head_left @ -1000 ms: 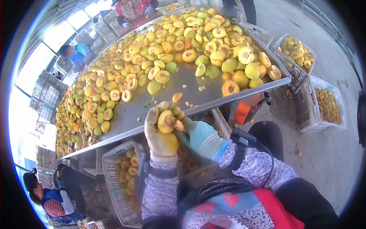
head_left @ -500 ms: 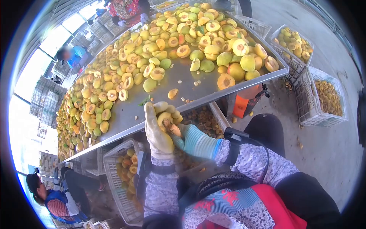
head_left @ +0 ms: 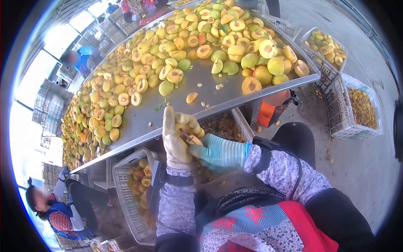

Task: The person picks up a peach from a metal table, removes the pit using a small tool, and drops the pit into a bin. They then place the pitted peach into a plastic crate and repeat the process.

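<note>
My left hand [head_left: 177, 145], in a cream glove, is closed around a yellow peach half [head_left: 184, 128] just below the near edge of the metal table [head_left: 176, 110]. The glove's fingers partly hide the fruit. My right hand [head_left: 220, 152], in a teal glove, grips a small pitting knife [head_left: 193, 140] with a wooden handle. Its dark metal end points into the peach half. Many cut yellow peaches [head_left: 138, 84] are heaped across the tabletop. A small piece of peach [head_left: 192, 97] and several loose kernels lie nearer to my hands.
Beneath the table edge is a crate of brown pits [head_left: 224, 128]. A white crate with peaches [head_left: 121, 180] stands at lower left. To the right are crates [head_left: 331, 113] of peaches and scraps, and an orange container [head_left: 265, 113]. Another person [head_left: 63, 210] sits at lower left.
My right hand has shifted slightly right and down, and the knife's dark metal end now shows at the peach half. The person at lower left has brought a hand to the table edge.
</note>
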### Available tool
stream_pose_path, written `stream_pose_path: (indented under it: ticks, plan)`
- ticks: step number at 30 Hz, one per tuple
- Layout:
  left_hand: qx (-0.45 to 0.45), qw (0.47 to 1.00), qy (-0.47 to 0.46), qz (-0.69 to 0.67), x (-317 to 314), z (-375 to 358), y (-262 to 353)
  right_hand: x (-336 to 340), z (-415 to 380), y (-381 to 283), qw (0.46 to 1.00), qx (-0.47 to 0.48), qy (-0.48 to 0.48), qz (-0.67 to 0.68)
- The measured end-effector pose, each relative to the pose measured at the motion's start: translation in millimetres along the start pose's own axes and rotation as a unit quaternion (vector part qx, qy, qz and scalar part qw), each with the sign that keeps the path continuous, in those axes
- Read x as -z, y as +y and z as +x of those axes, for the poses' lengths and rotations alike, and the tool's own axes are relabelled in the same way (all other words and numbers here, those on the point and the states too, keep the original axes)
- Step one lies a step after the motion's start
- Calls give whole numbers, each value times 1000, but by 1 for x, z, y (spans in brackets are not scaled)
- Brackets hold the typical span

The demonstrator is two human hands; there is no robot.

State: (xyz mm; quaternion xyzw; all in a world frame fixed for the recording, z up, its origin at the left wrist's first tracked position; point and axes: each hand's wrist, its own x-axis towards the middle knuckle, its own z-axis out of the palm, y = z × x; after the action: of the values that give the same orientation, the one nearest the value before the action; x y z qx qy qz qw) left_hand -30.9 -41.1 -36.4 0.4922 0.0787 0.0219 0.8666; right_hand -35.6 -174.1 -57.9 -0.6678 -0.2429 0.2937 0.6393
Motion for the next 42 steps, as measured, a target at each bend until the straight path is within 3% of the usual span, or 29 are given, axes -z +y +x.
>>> stream_pose_path:
  ticks: [1, 5, 7, 8, 10, 11, 13, 14, 15, 16, 17, 18, 19, 20, 21, 22, 23, 25, 26, 28, 30, 31, 32, 34, 35, 38, 40, 41, 42]
  plan:
    - [29, 998, -20, -44, 3, 1, 0, 2, -3, -5, 985, -136, -83, 63]
    - [27, 998, -34, -42, 2, 0, -3, -7, 2, 19, 985, -118, -83, 97]
    - [-30, 991, 1, 131, -3, -2, -8, -20, 10, 38, 991, 124, 51, 5]
    - [-31, 992, 7, 120, -5, -2, -10, -19, 6, 40, 991, 125, 54, 6]
    - [-7, 998, -32, 48, -7, -3, -10, -11, -13, 19, 983, -73, -57, 160]
    - [16, 997, -70, -25, -6, -3, -9, -7, -17, 14, 983, -72, -56, 160]
    - [37, 994, -51, -93, -3, 5, -7, 1, -23, 7, 969, -119, -103, 192]
    - [59, 985, -29, -161, 3, 9, -5, 0, -25, 11, 991, -72, -96, 66]
    - [35, 989, -17, -143, 18, 13, 0, 1, -23, 19, 990, -71, -99, 65]
    - [22, 986, -43, -157, 34, 16, 10, 4, -20, 28, 983, -60, -47, -164]
    - [-8, 990, 25, -135, 47, 11, 27, 6, -20, 34, 923, -46, 10, -382]
    - [-138, 980, 137, 30, 34, -17, 41, 9, -25, 33, 925, -46, 12, -378]
    - [-260, 909, 152, 287, 57, -32, 46, 15, -31, 31, 896, -91, 6, -434]
    - [-79, 947, 224, 215, 70, -43, 79, 21, -36, 30, 862, -136, 0, -488]
    - [-58, 918, 194, 341, 84, -56, 93, 24, -39, 31, 863, -141, 8, -485]
    - [-44, 763, 214, 608, 127, -56, 101, 23, -40, 33, 876, -122, 69, -462]
    - [-137, 692, 258, 660, 150, -58, 95, 23, -42, 35, 884, -104, 128, -437]
    - [-109, 820, 225, 515, 132, -46, 99, 27, -39, 36, 880, -99, 146, -441]
    - [-183, 853, 179, 455, 98, -41, 81, 27, -38, 36, 883, -107, 151, -431]
    - [-183, 880, 31, 436, 47, 3, 55, 26, -39, 24, 883, -139, 141, -426]
    - [-123, 925, -69, 353, -34, 31, 16, 27, -46, 23, 887, -123, 146, -421]
    - [-157, 817, -107, 545, -70, 39, 4, 27, -49, 24, 891, -106, 147, -417]
    - [-177, 770, -167, 590, -91, 54, -12, 28, -49, 27, 889, -109, 155, -418]
    - [-134, 691, -152, 694, -114, 94, -57, 31, -53, 25, 892, -120, 159, -406]
    - [-100, 611, -216, 755, -132, 104, -63, 32, -55, 23, 897, -127, 157, -392]
    - [-30, 653, -284, 701, -143, 117, -71, 37, -57, 27, 900, -108, 172, -385]
    - [2, 755, -258, 603, -132, 119, -67, 40, -56, 29, 903, -82, 175, -384]
    - [41, 844, -229, 483, -123, 113, -60, 42, -55, 29, 903, -75, 191, -377]
    - [-39, 854, -212, 473, -106, 119, -56, 44, -55, 28, 904, -68, 206, -370]
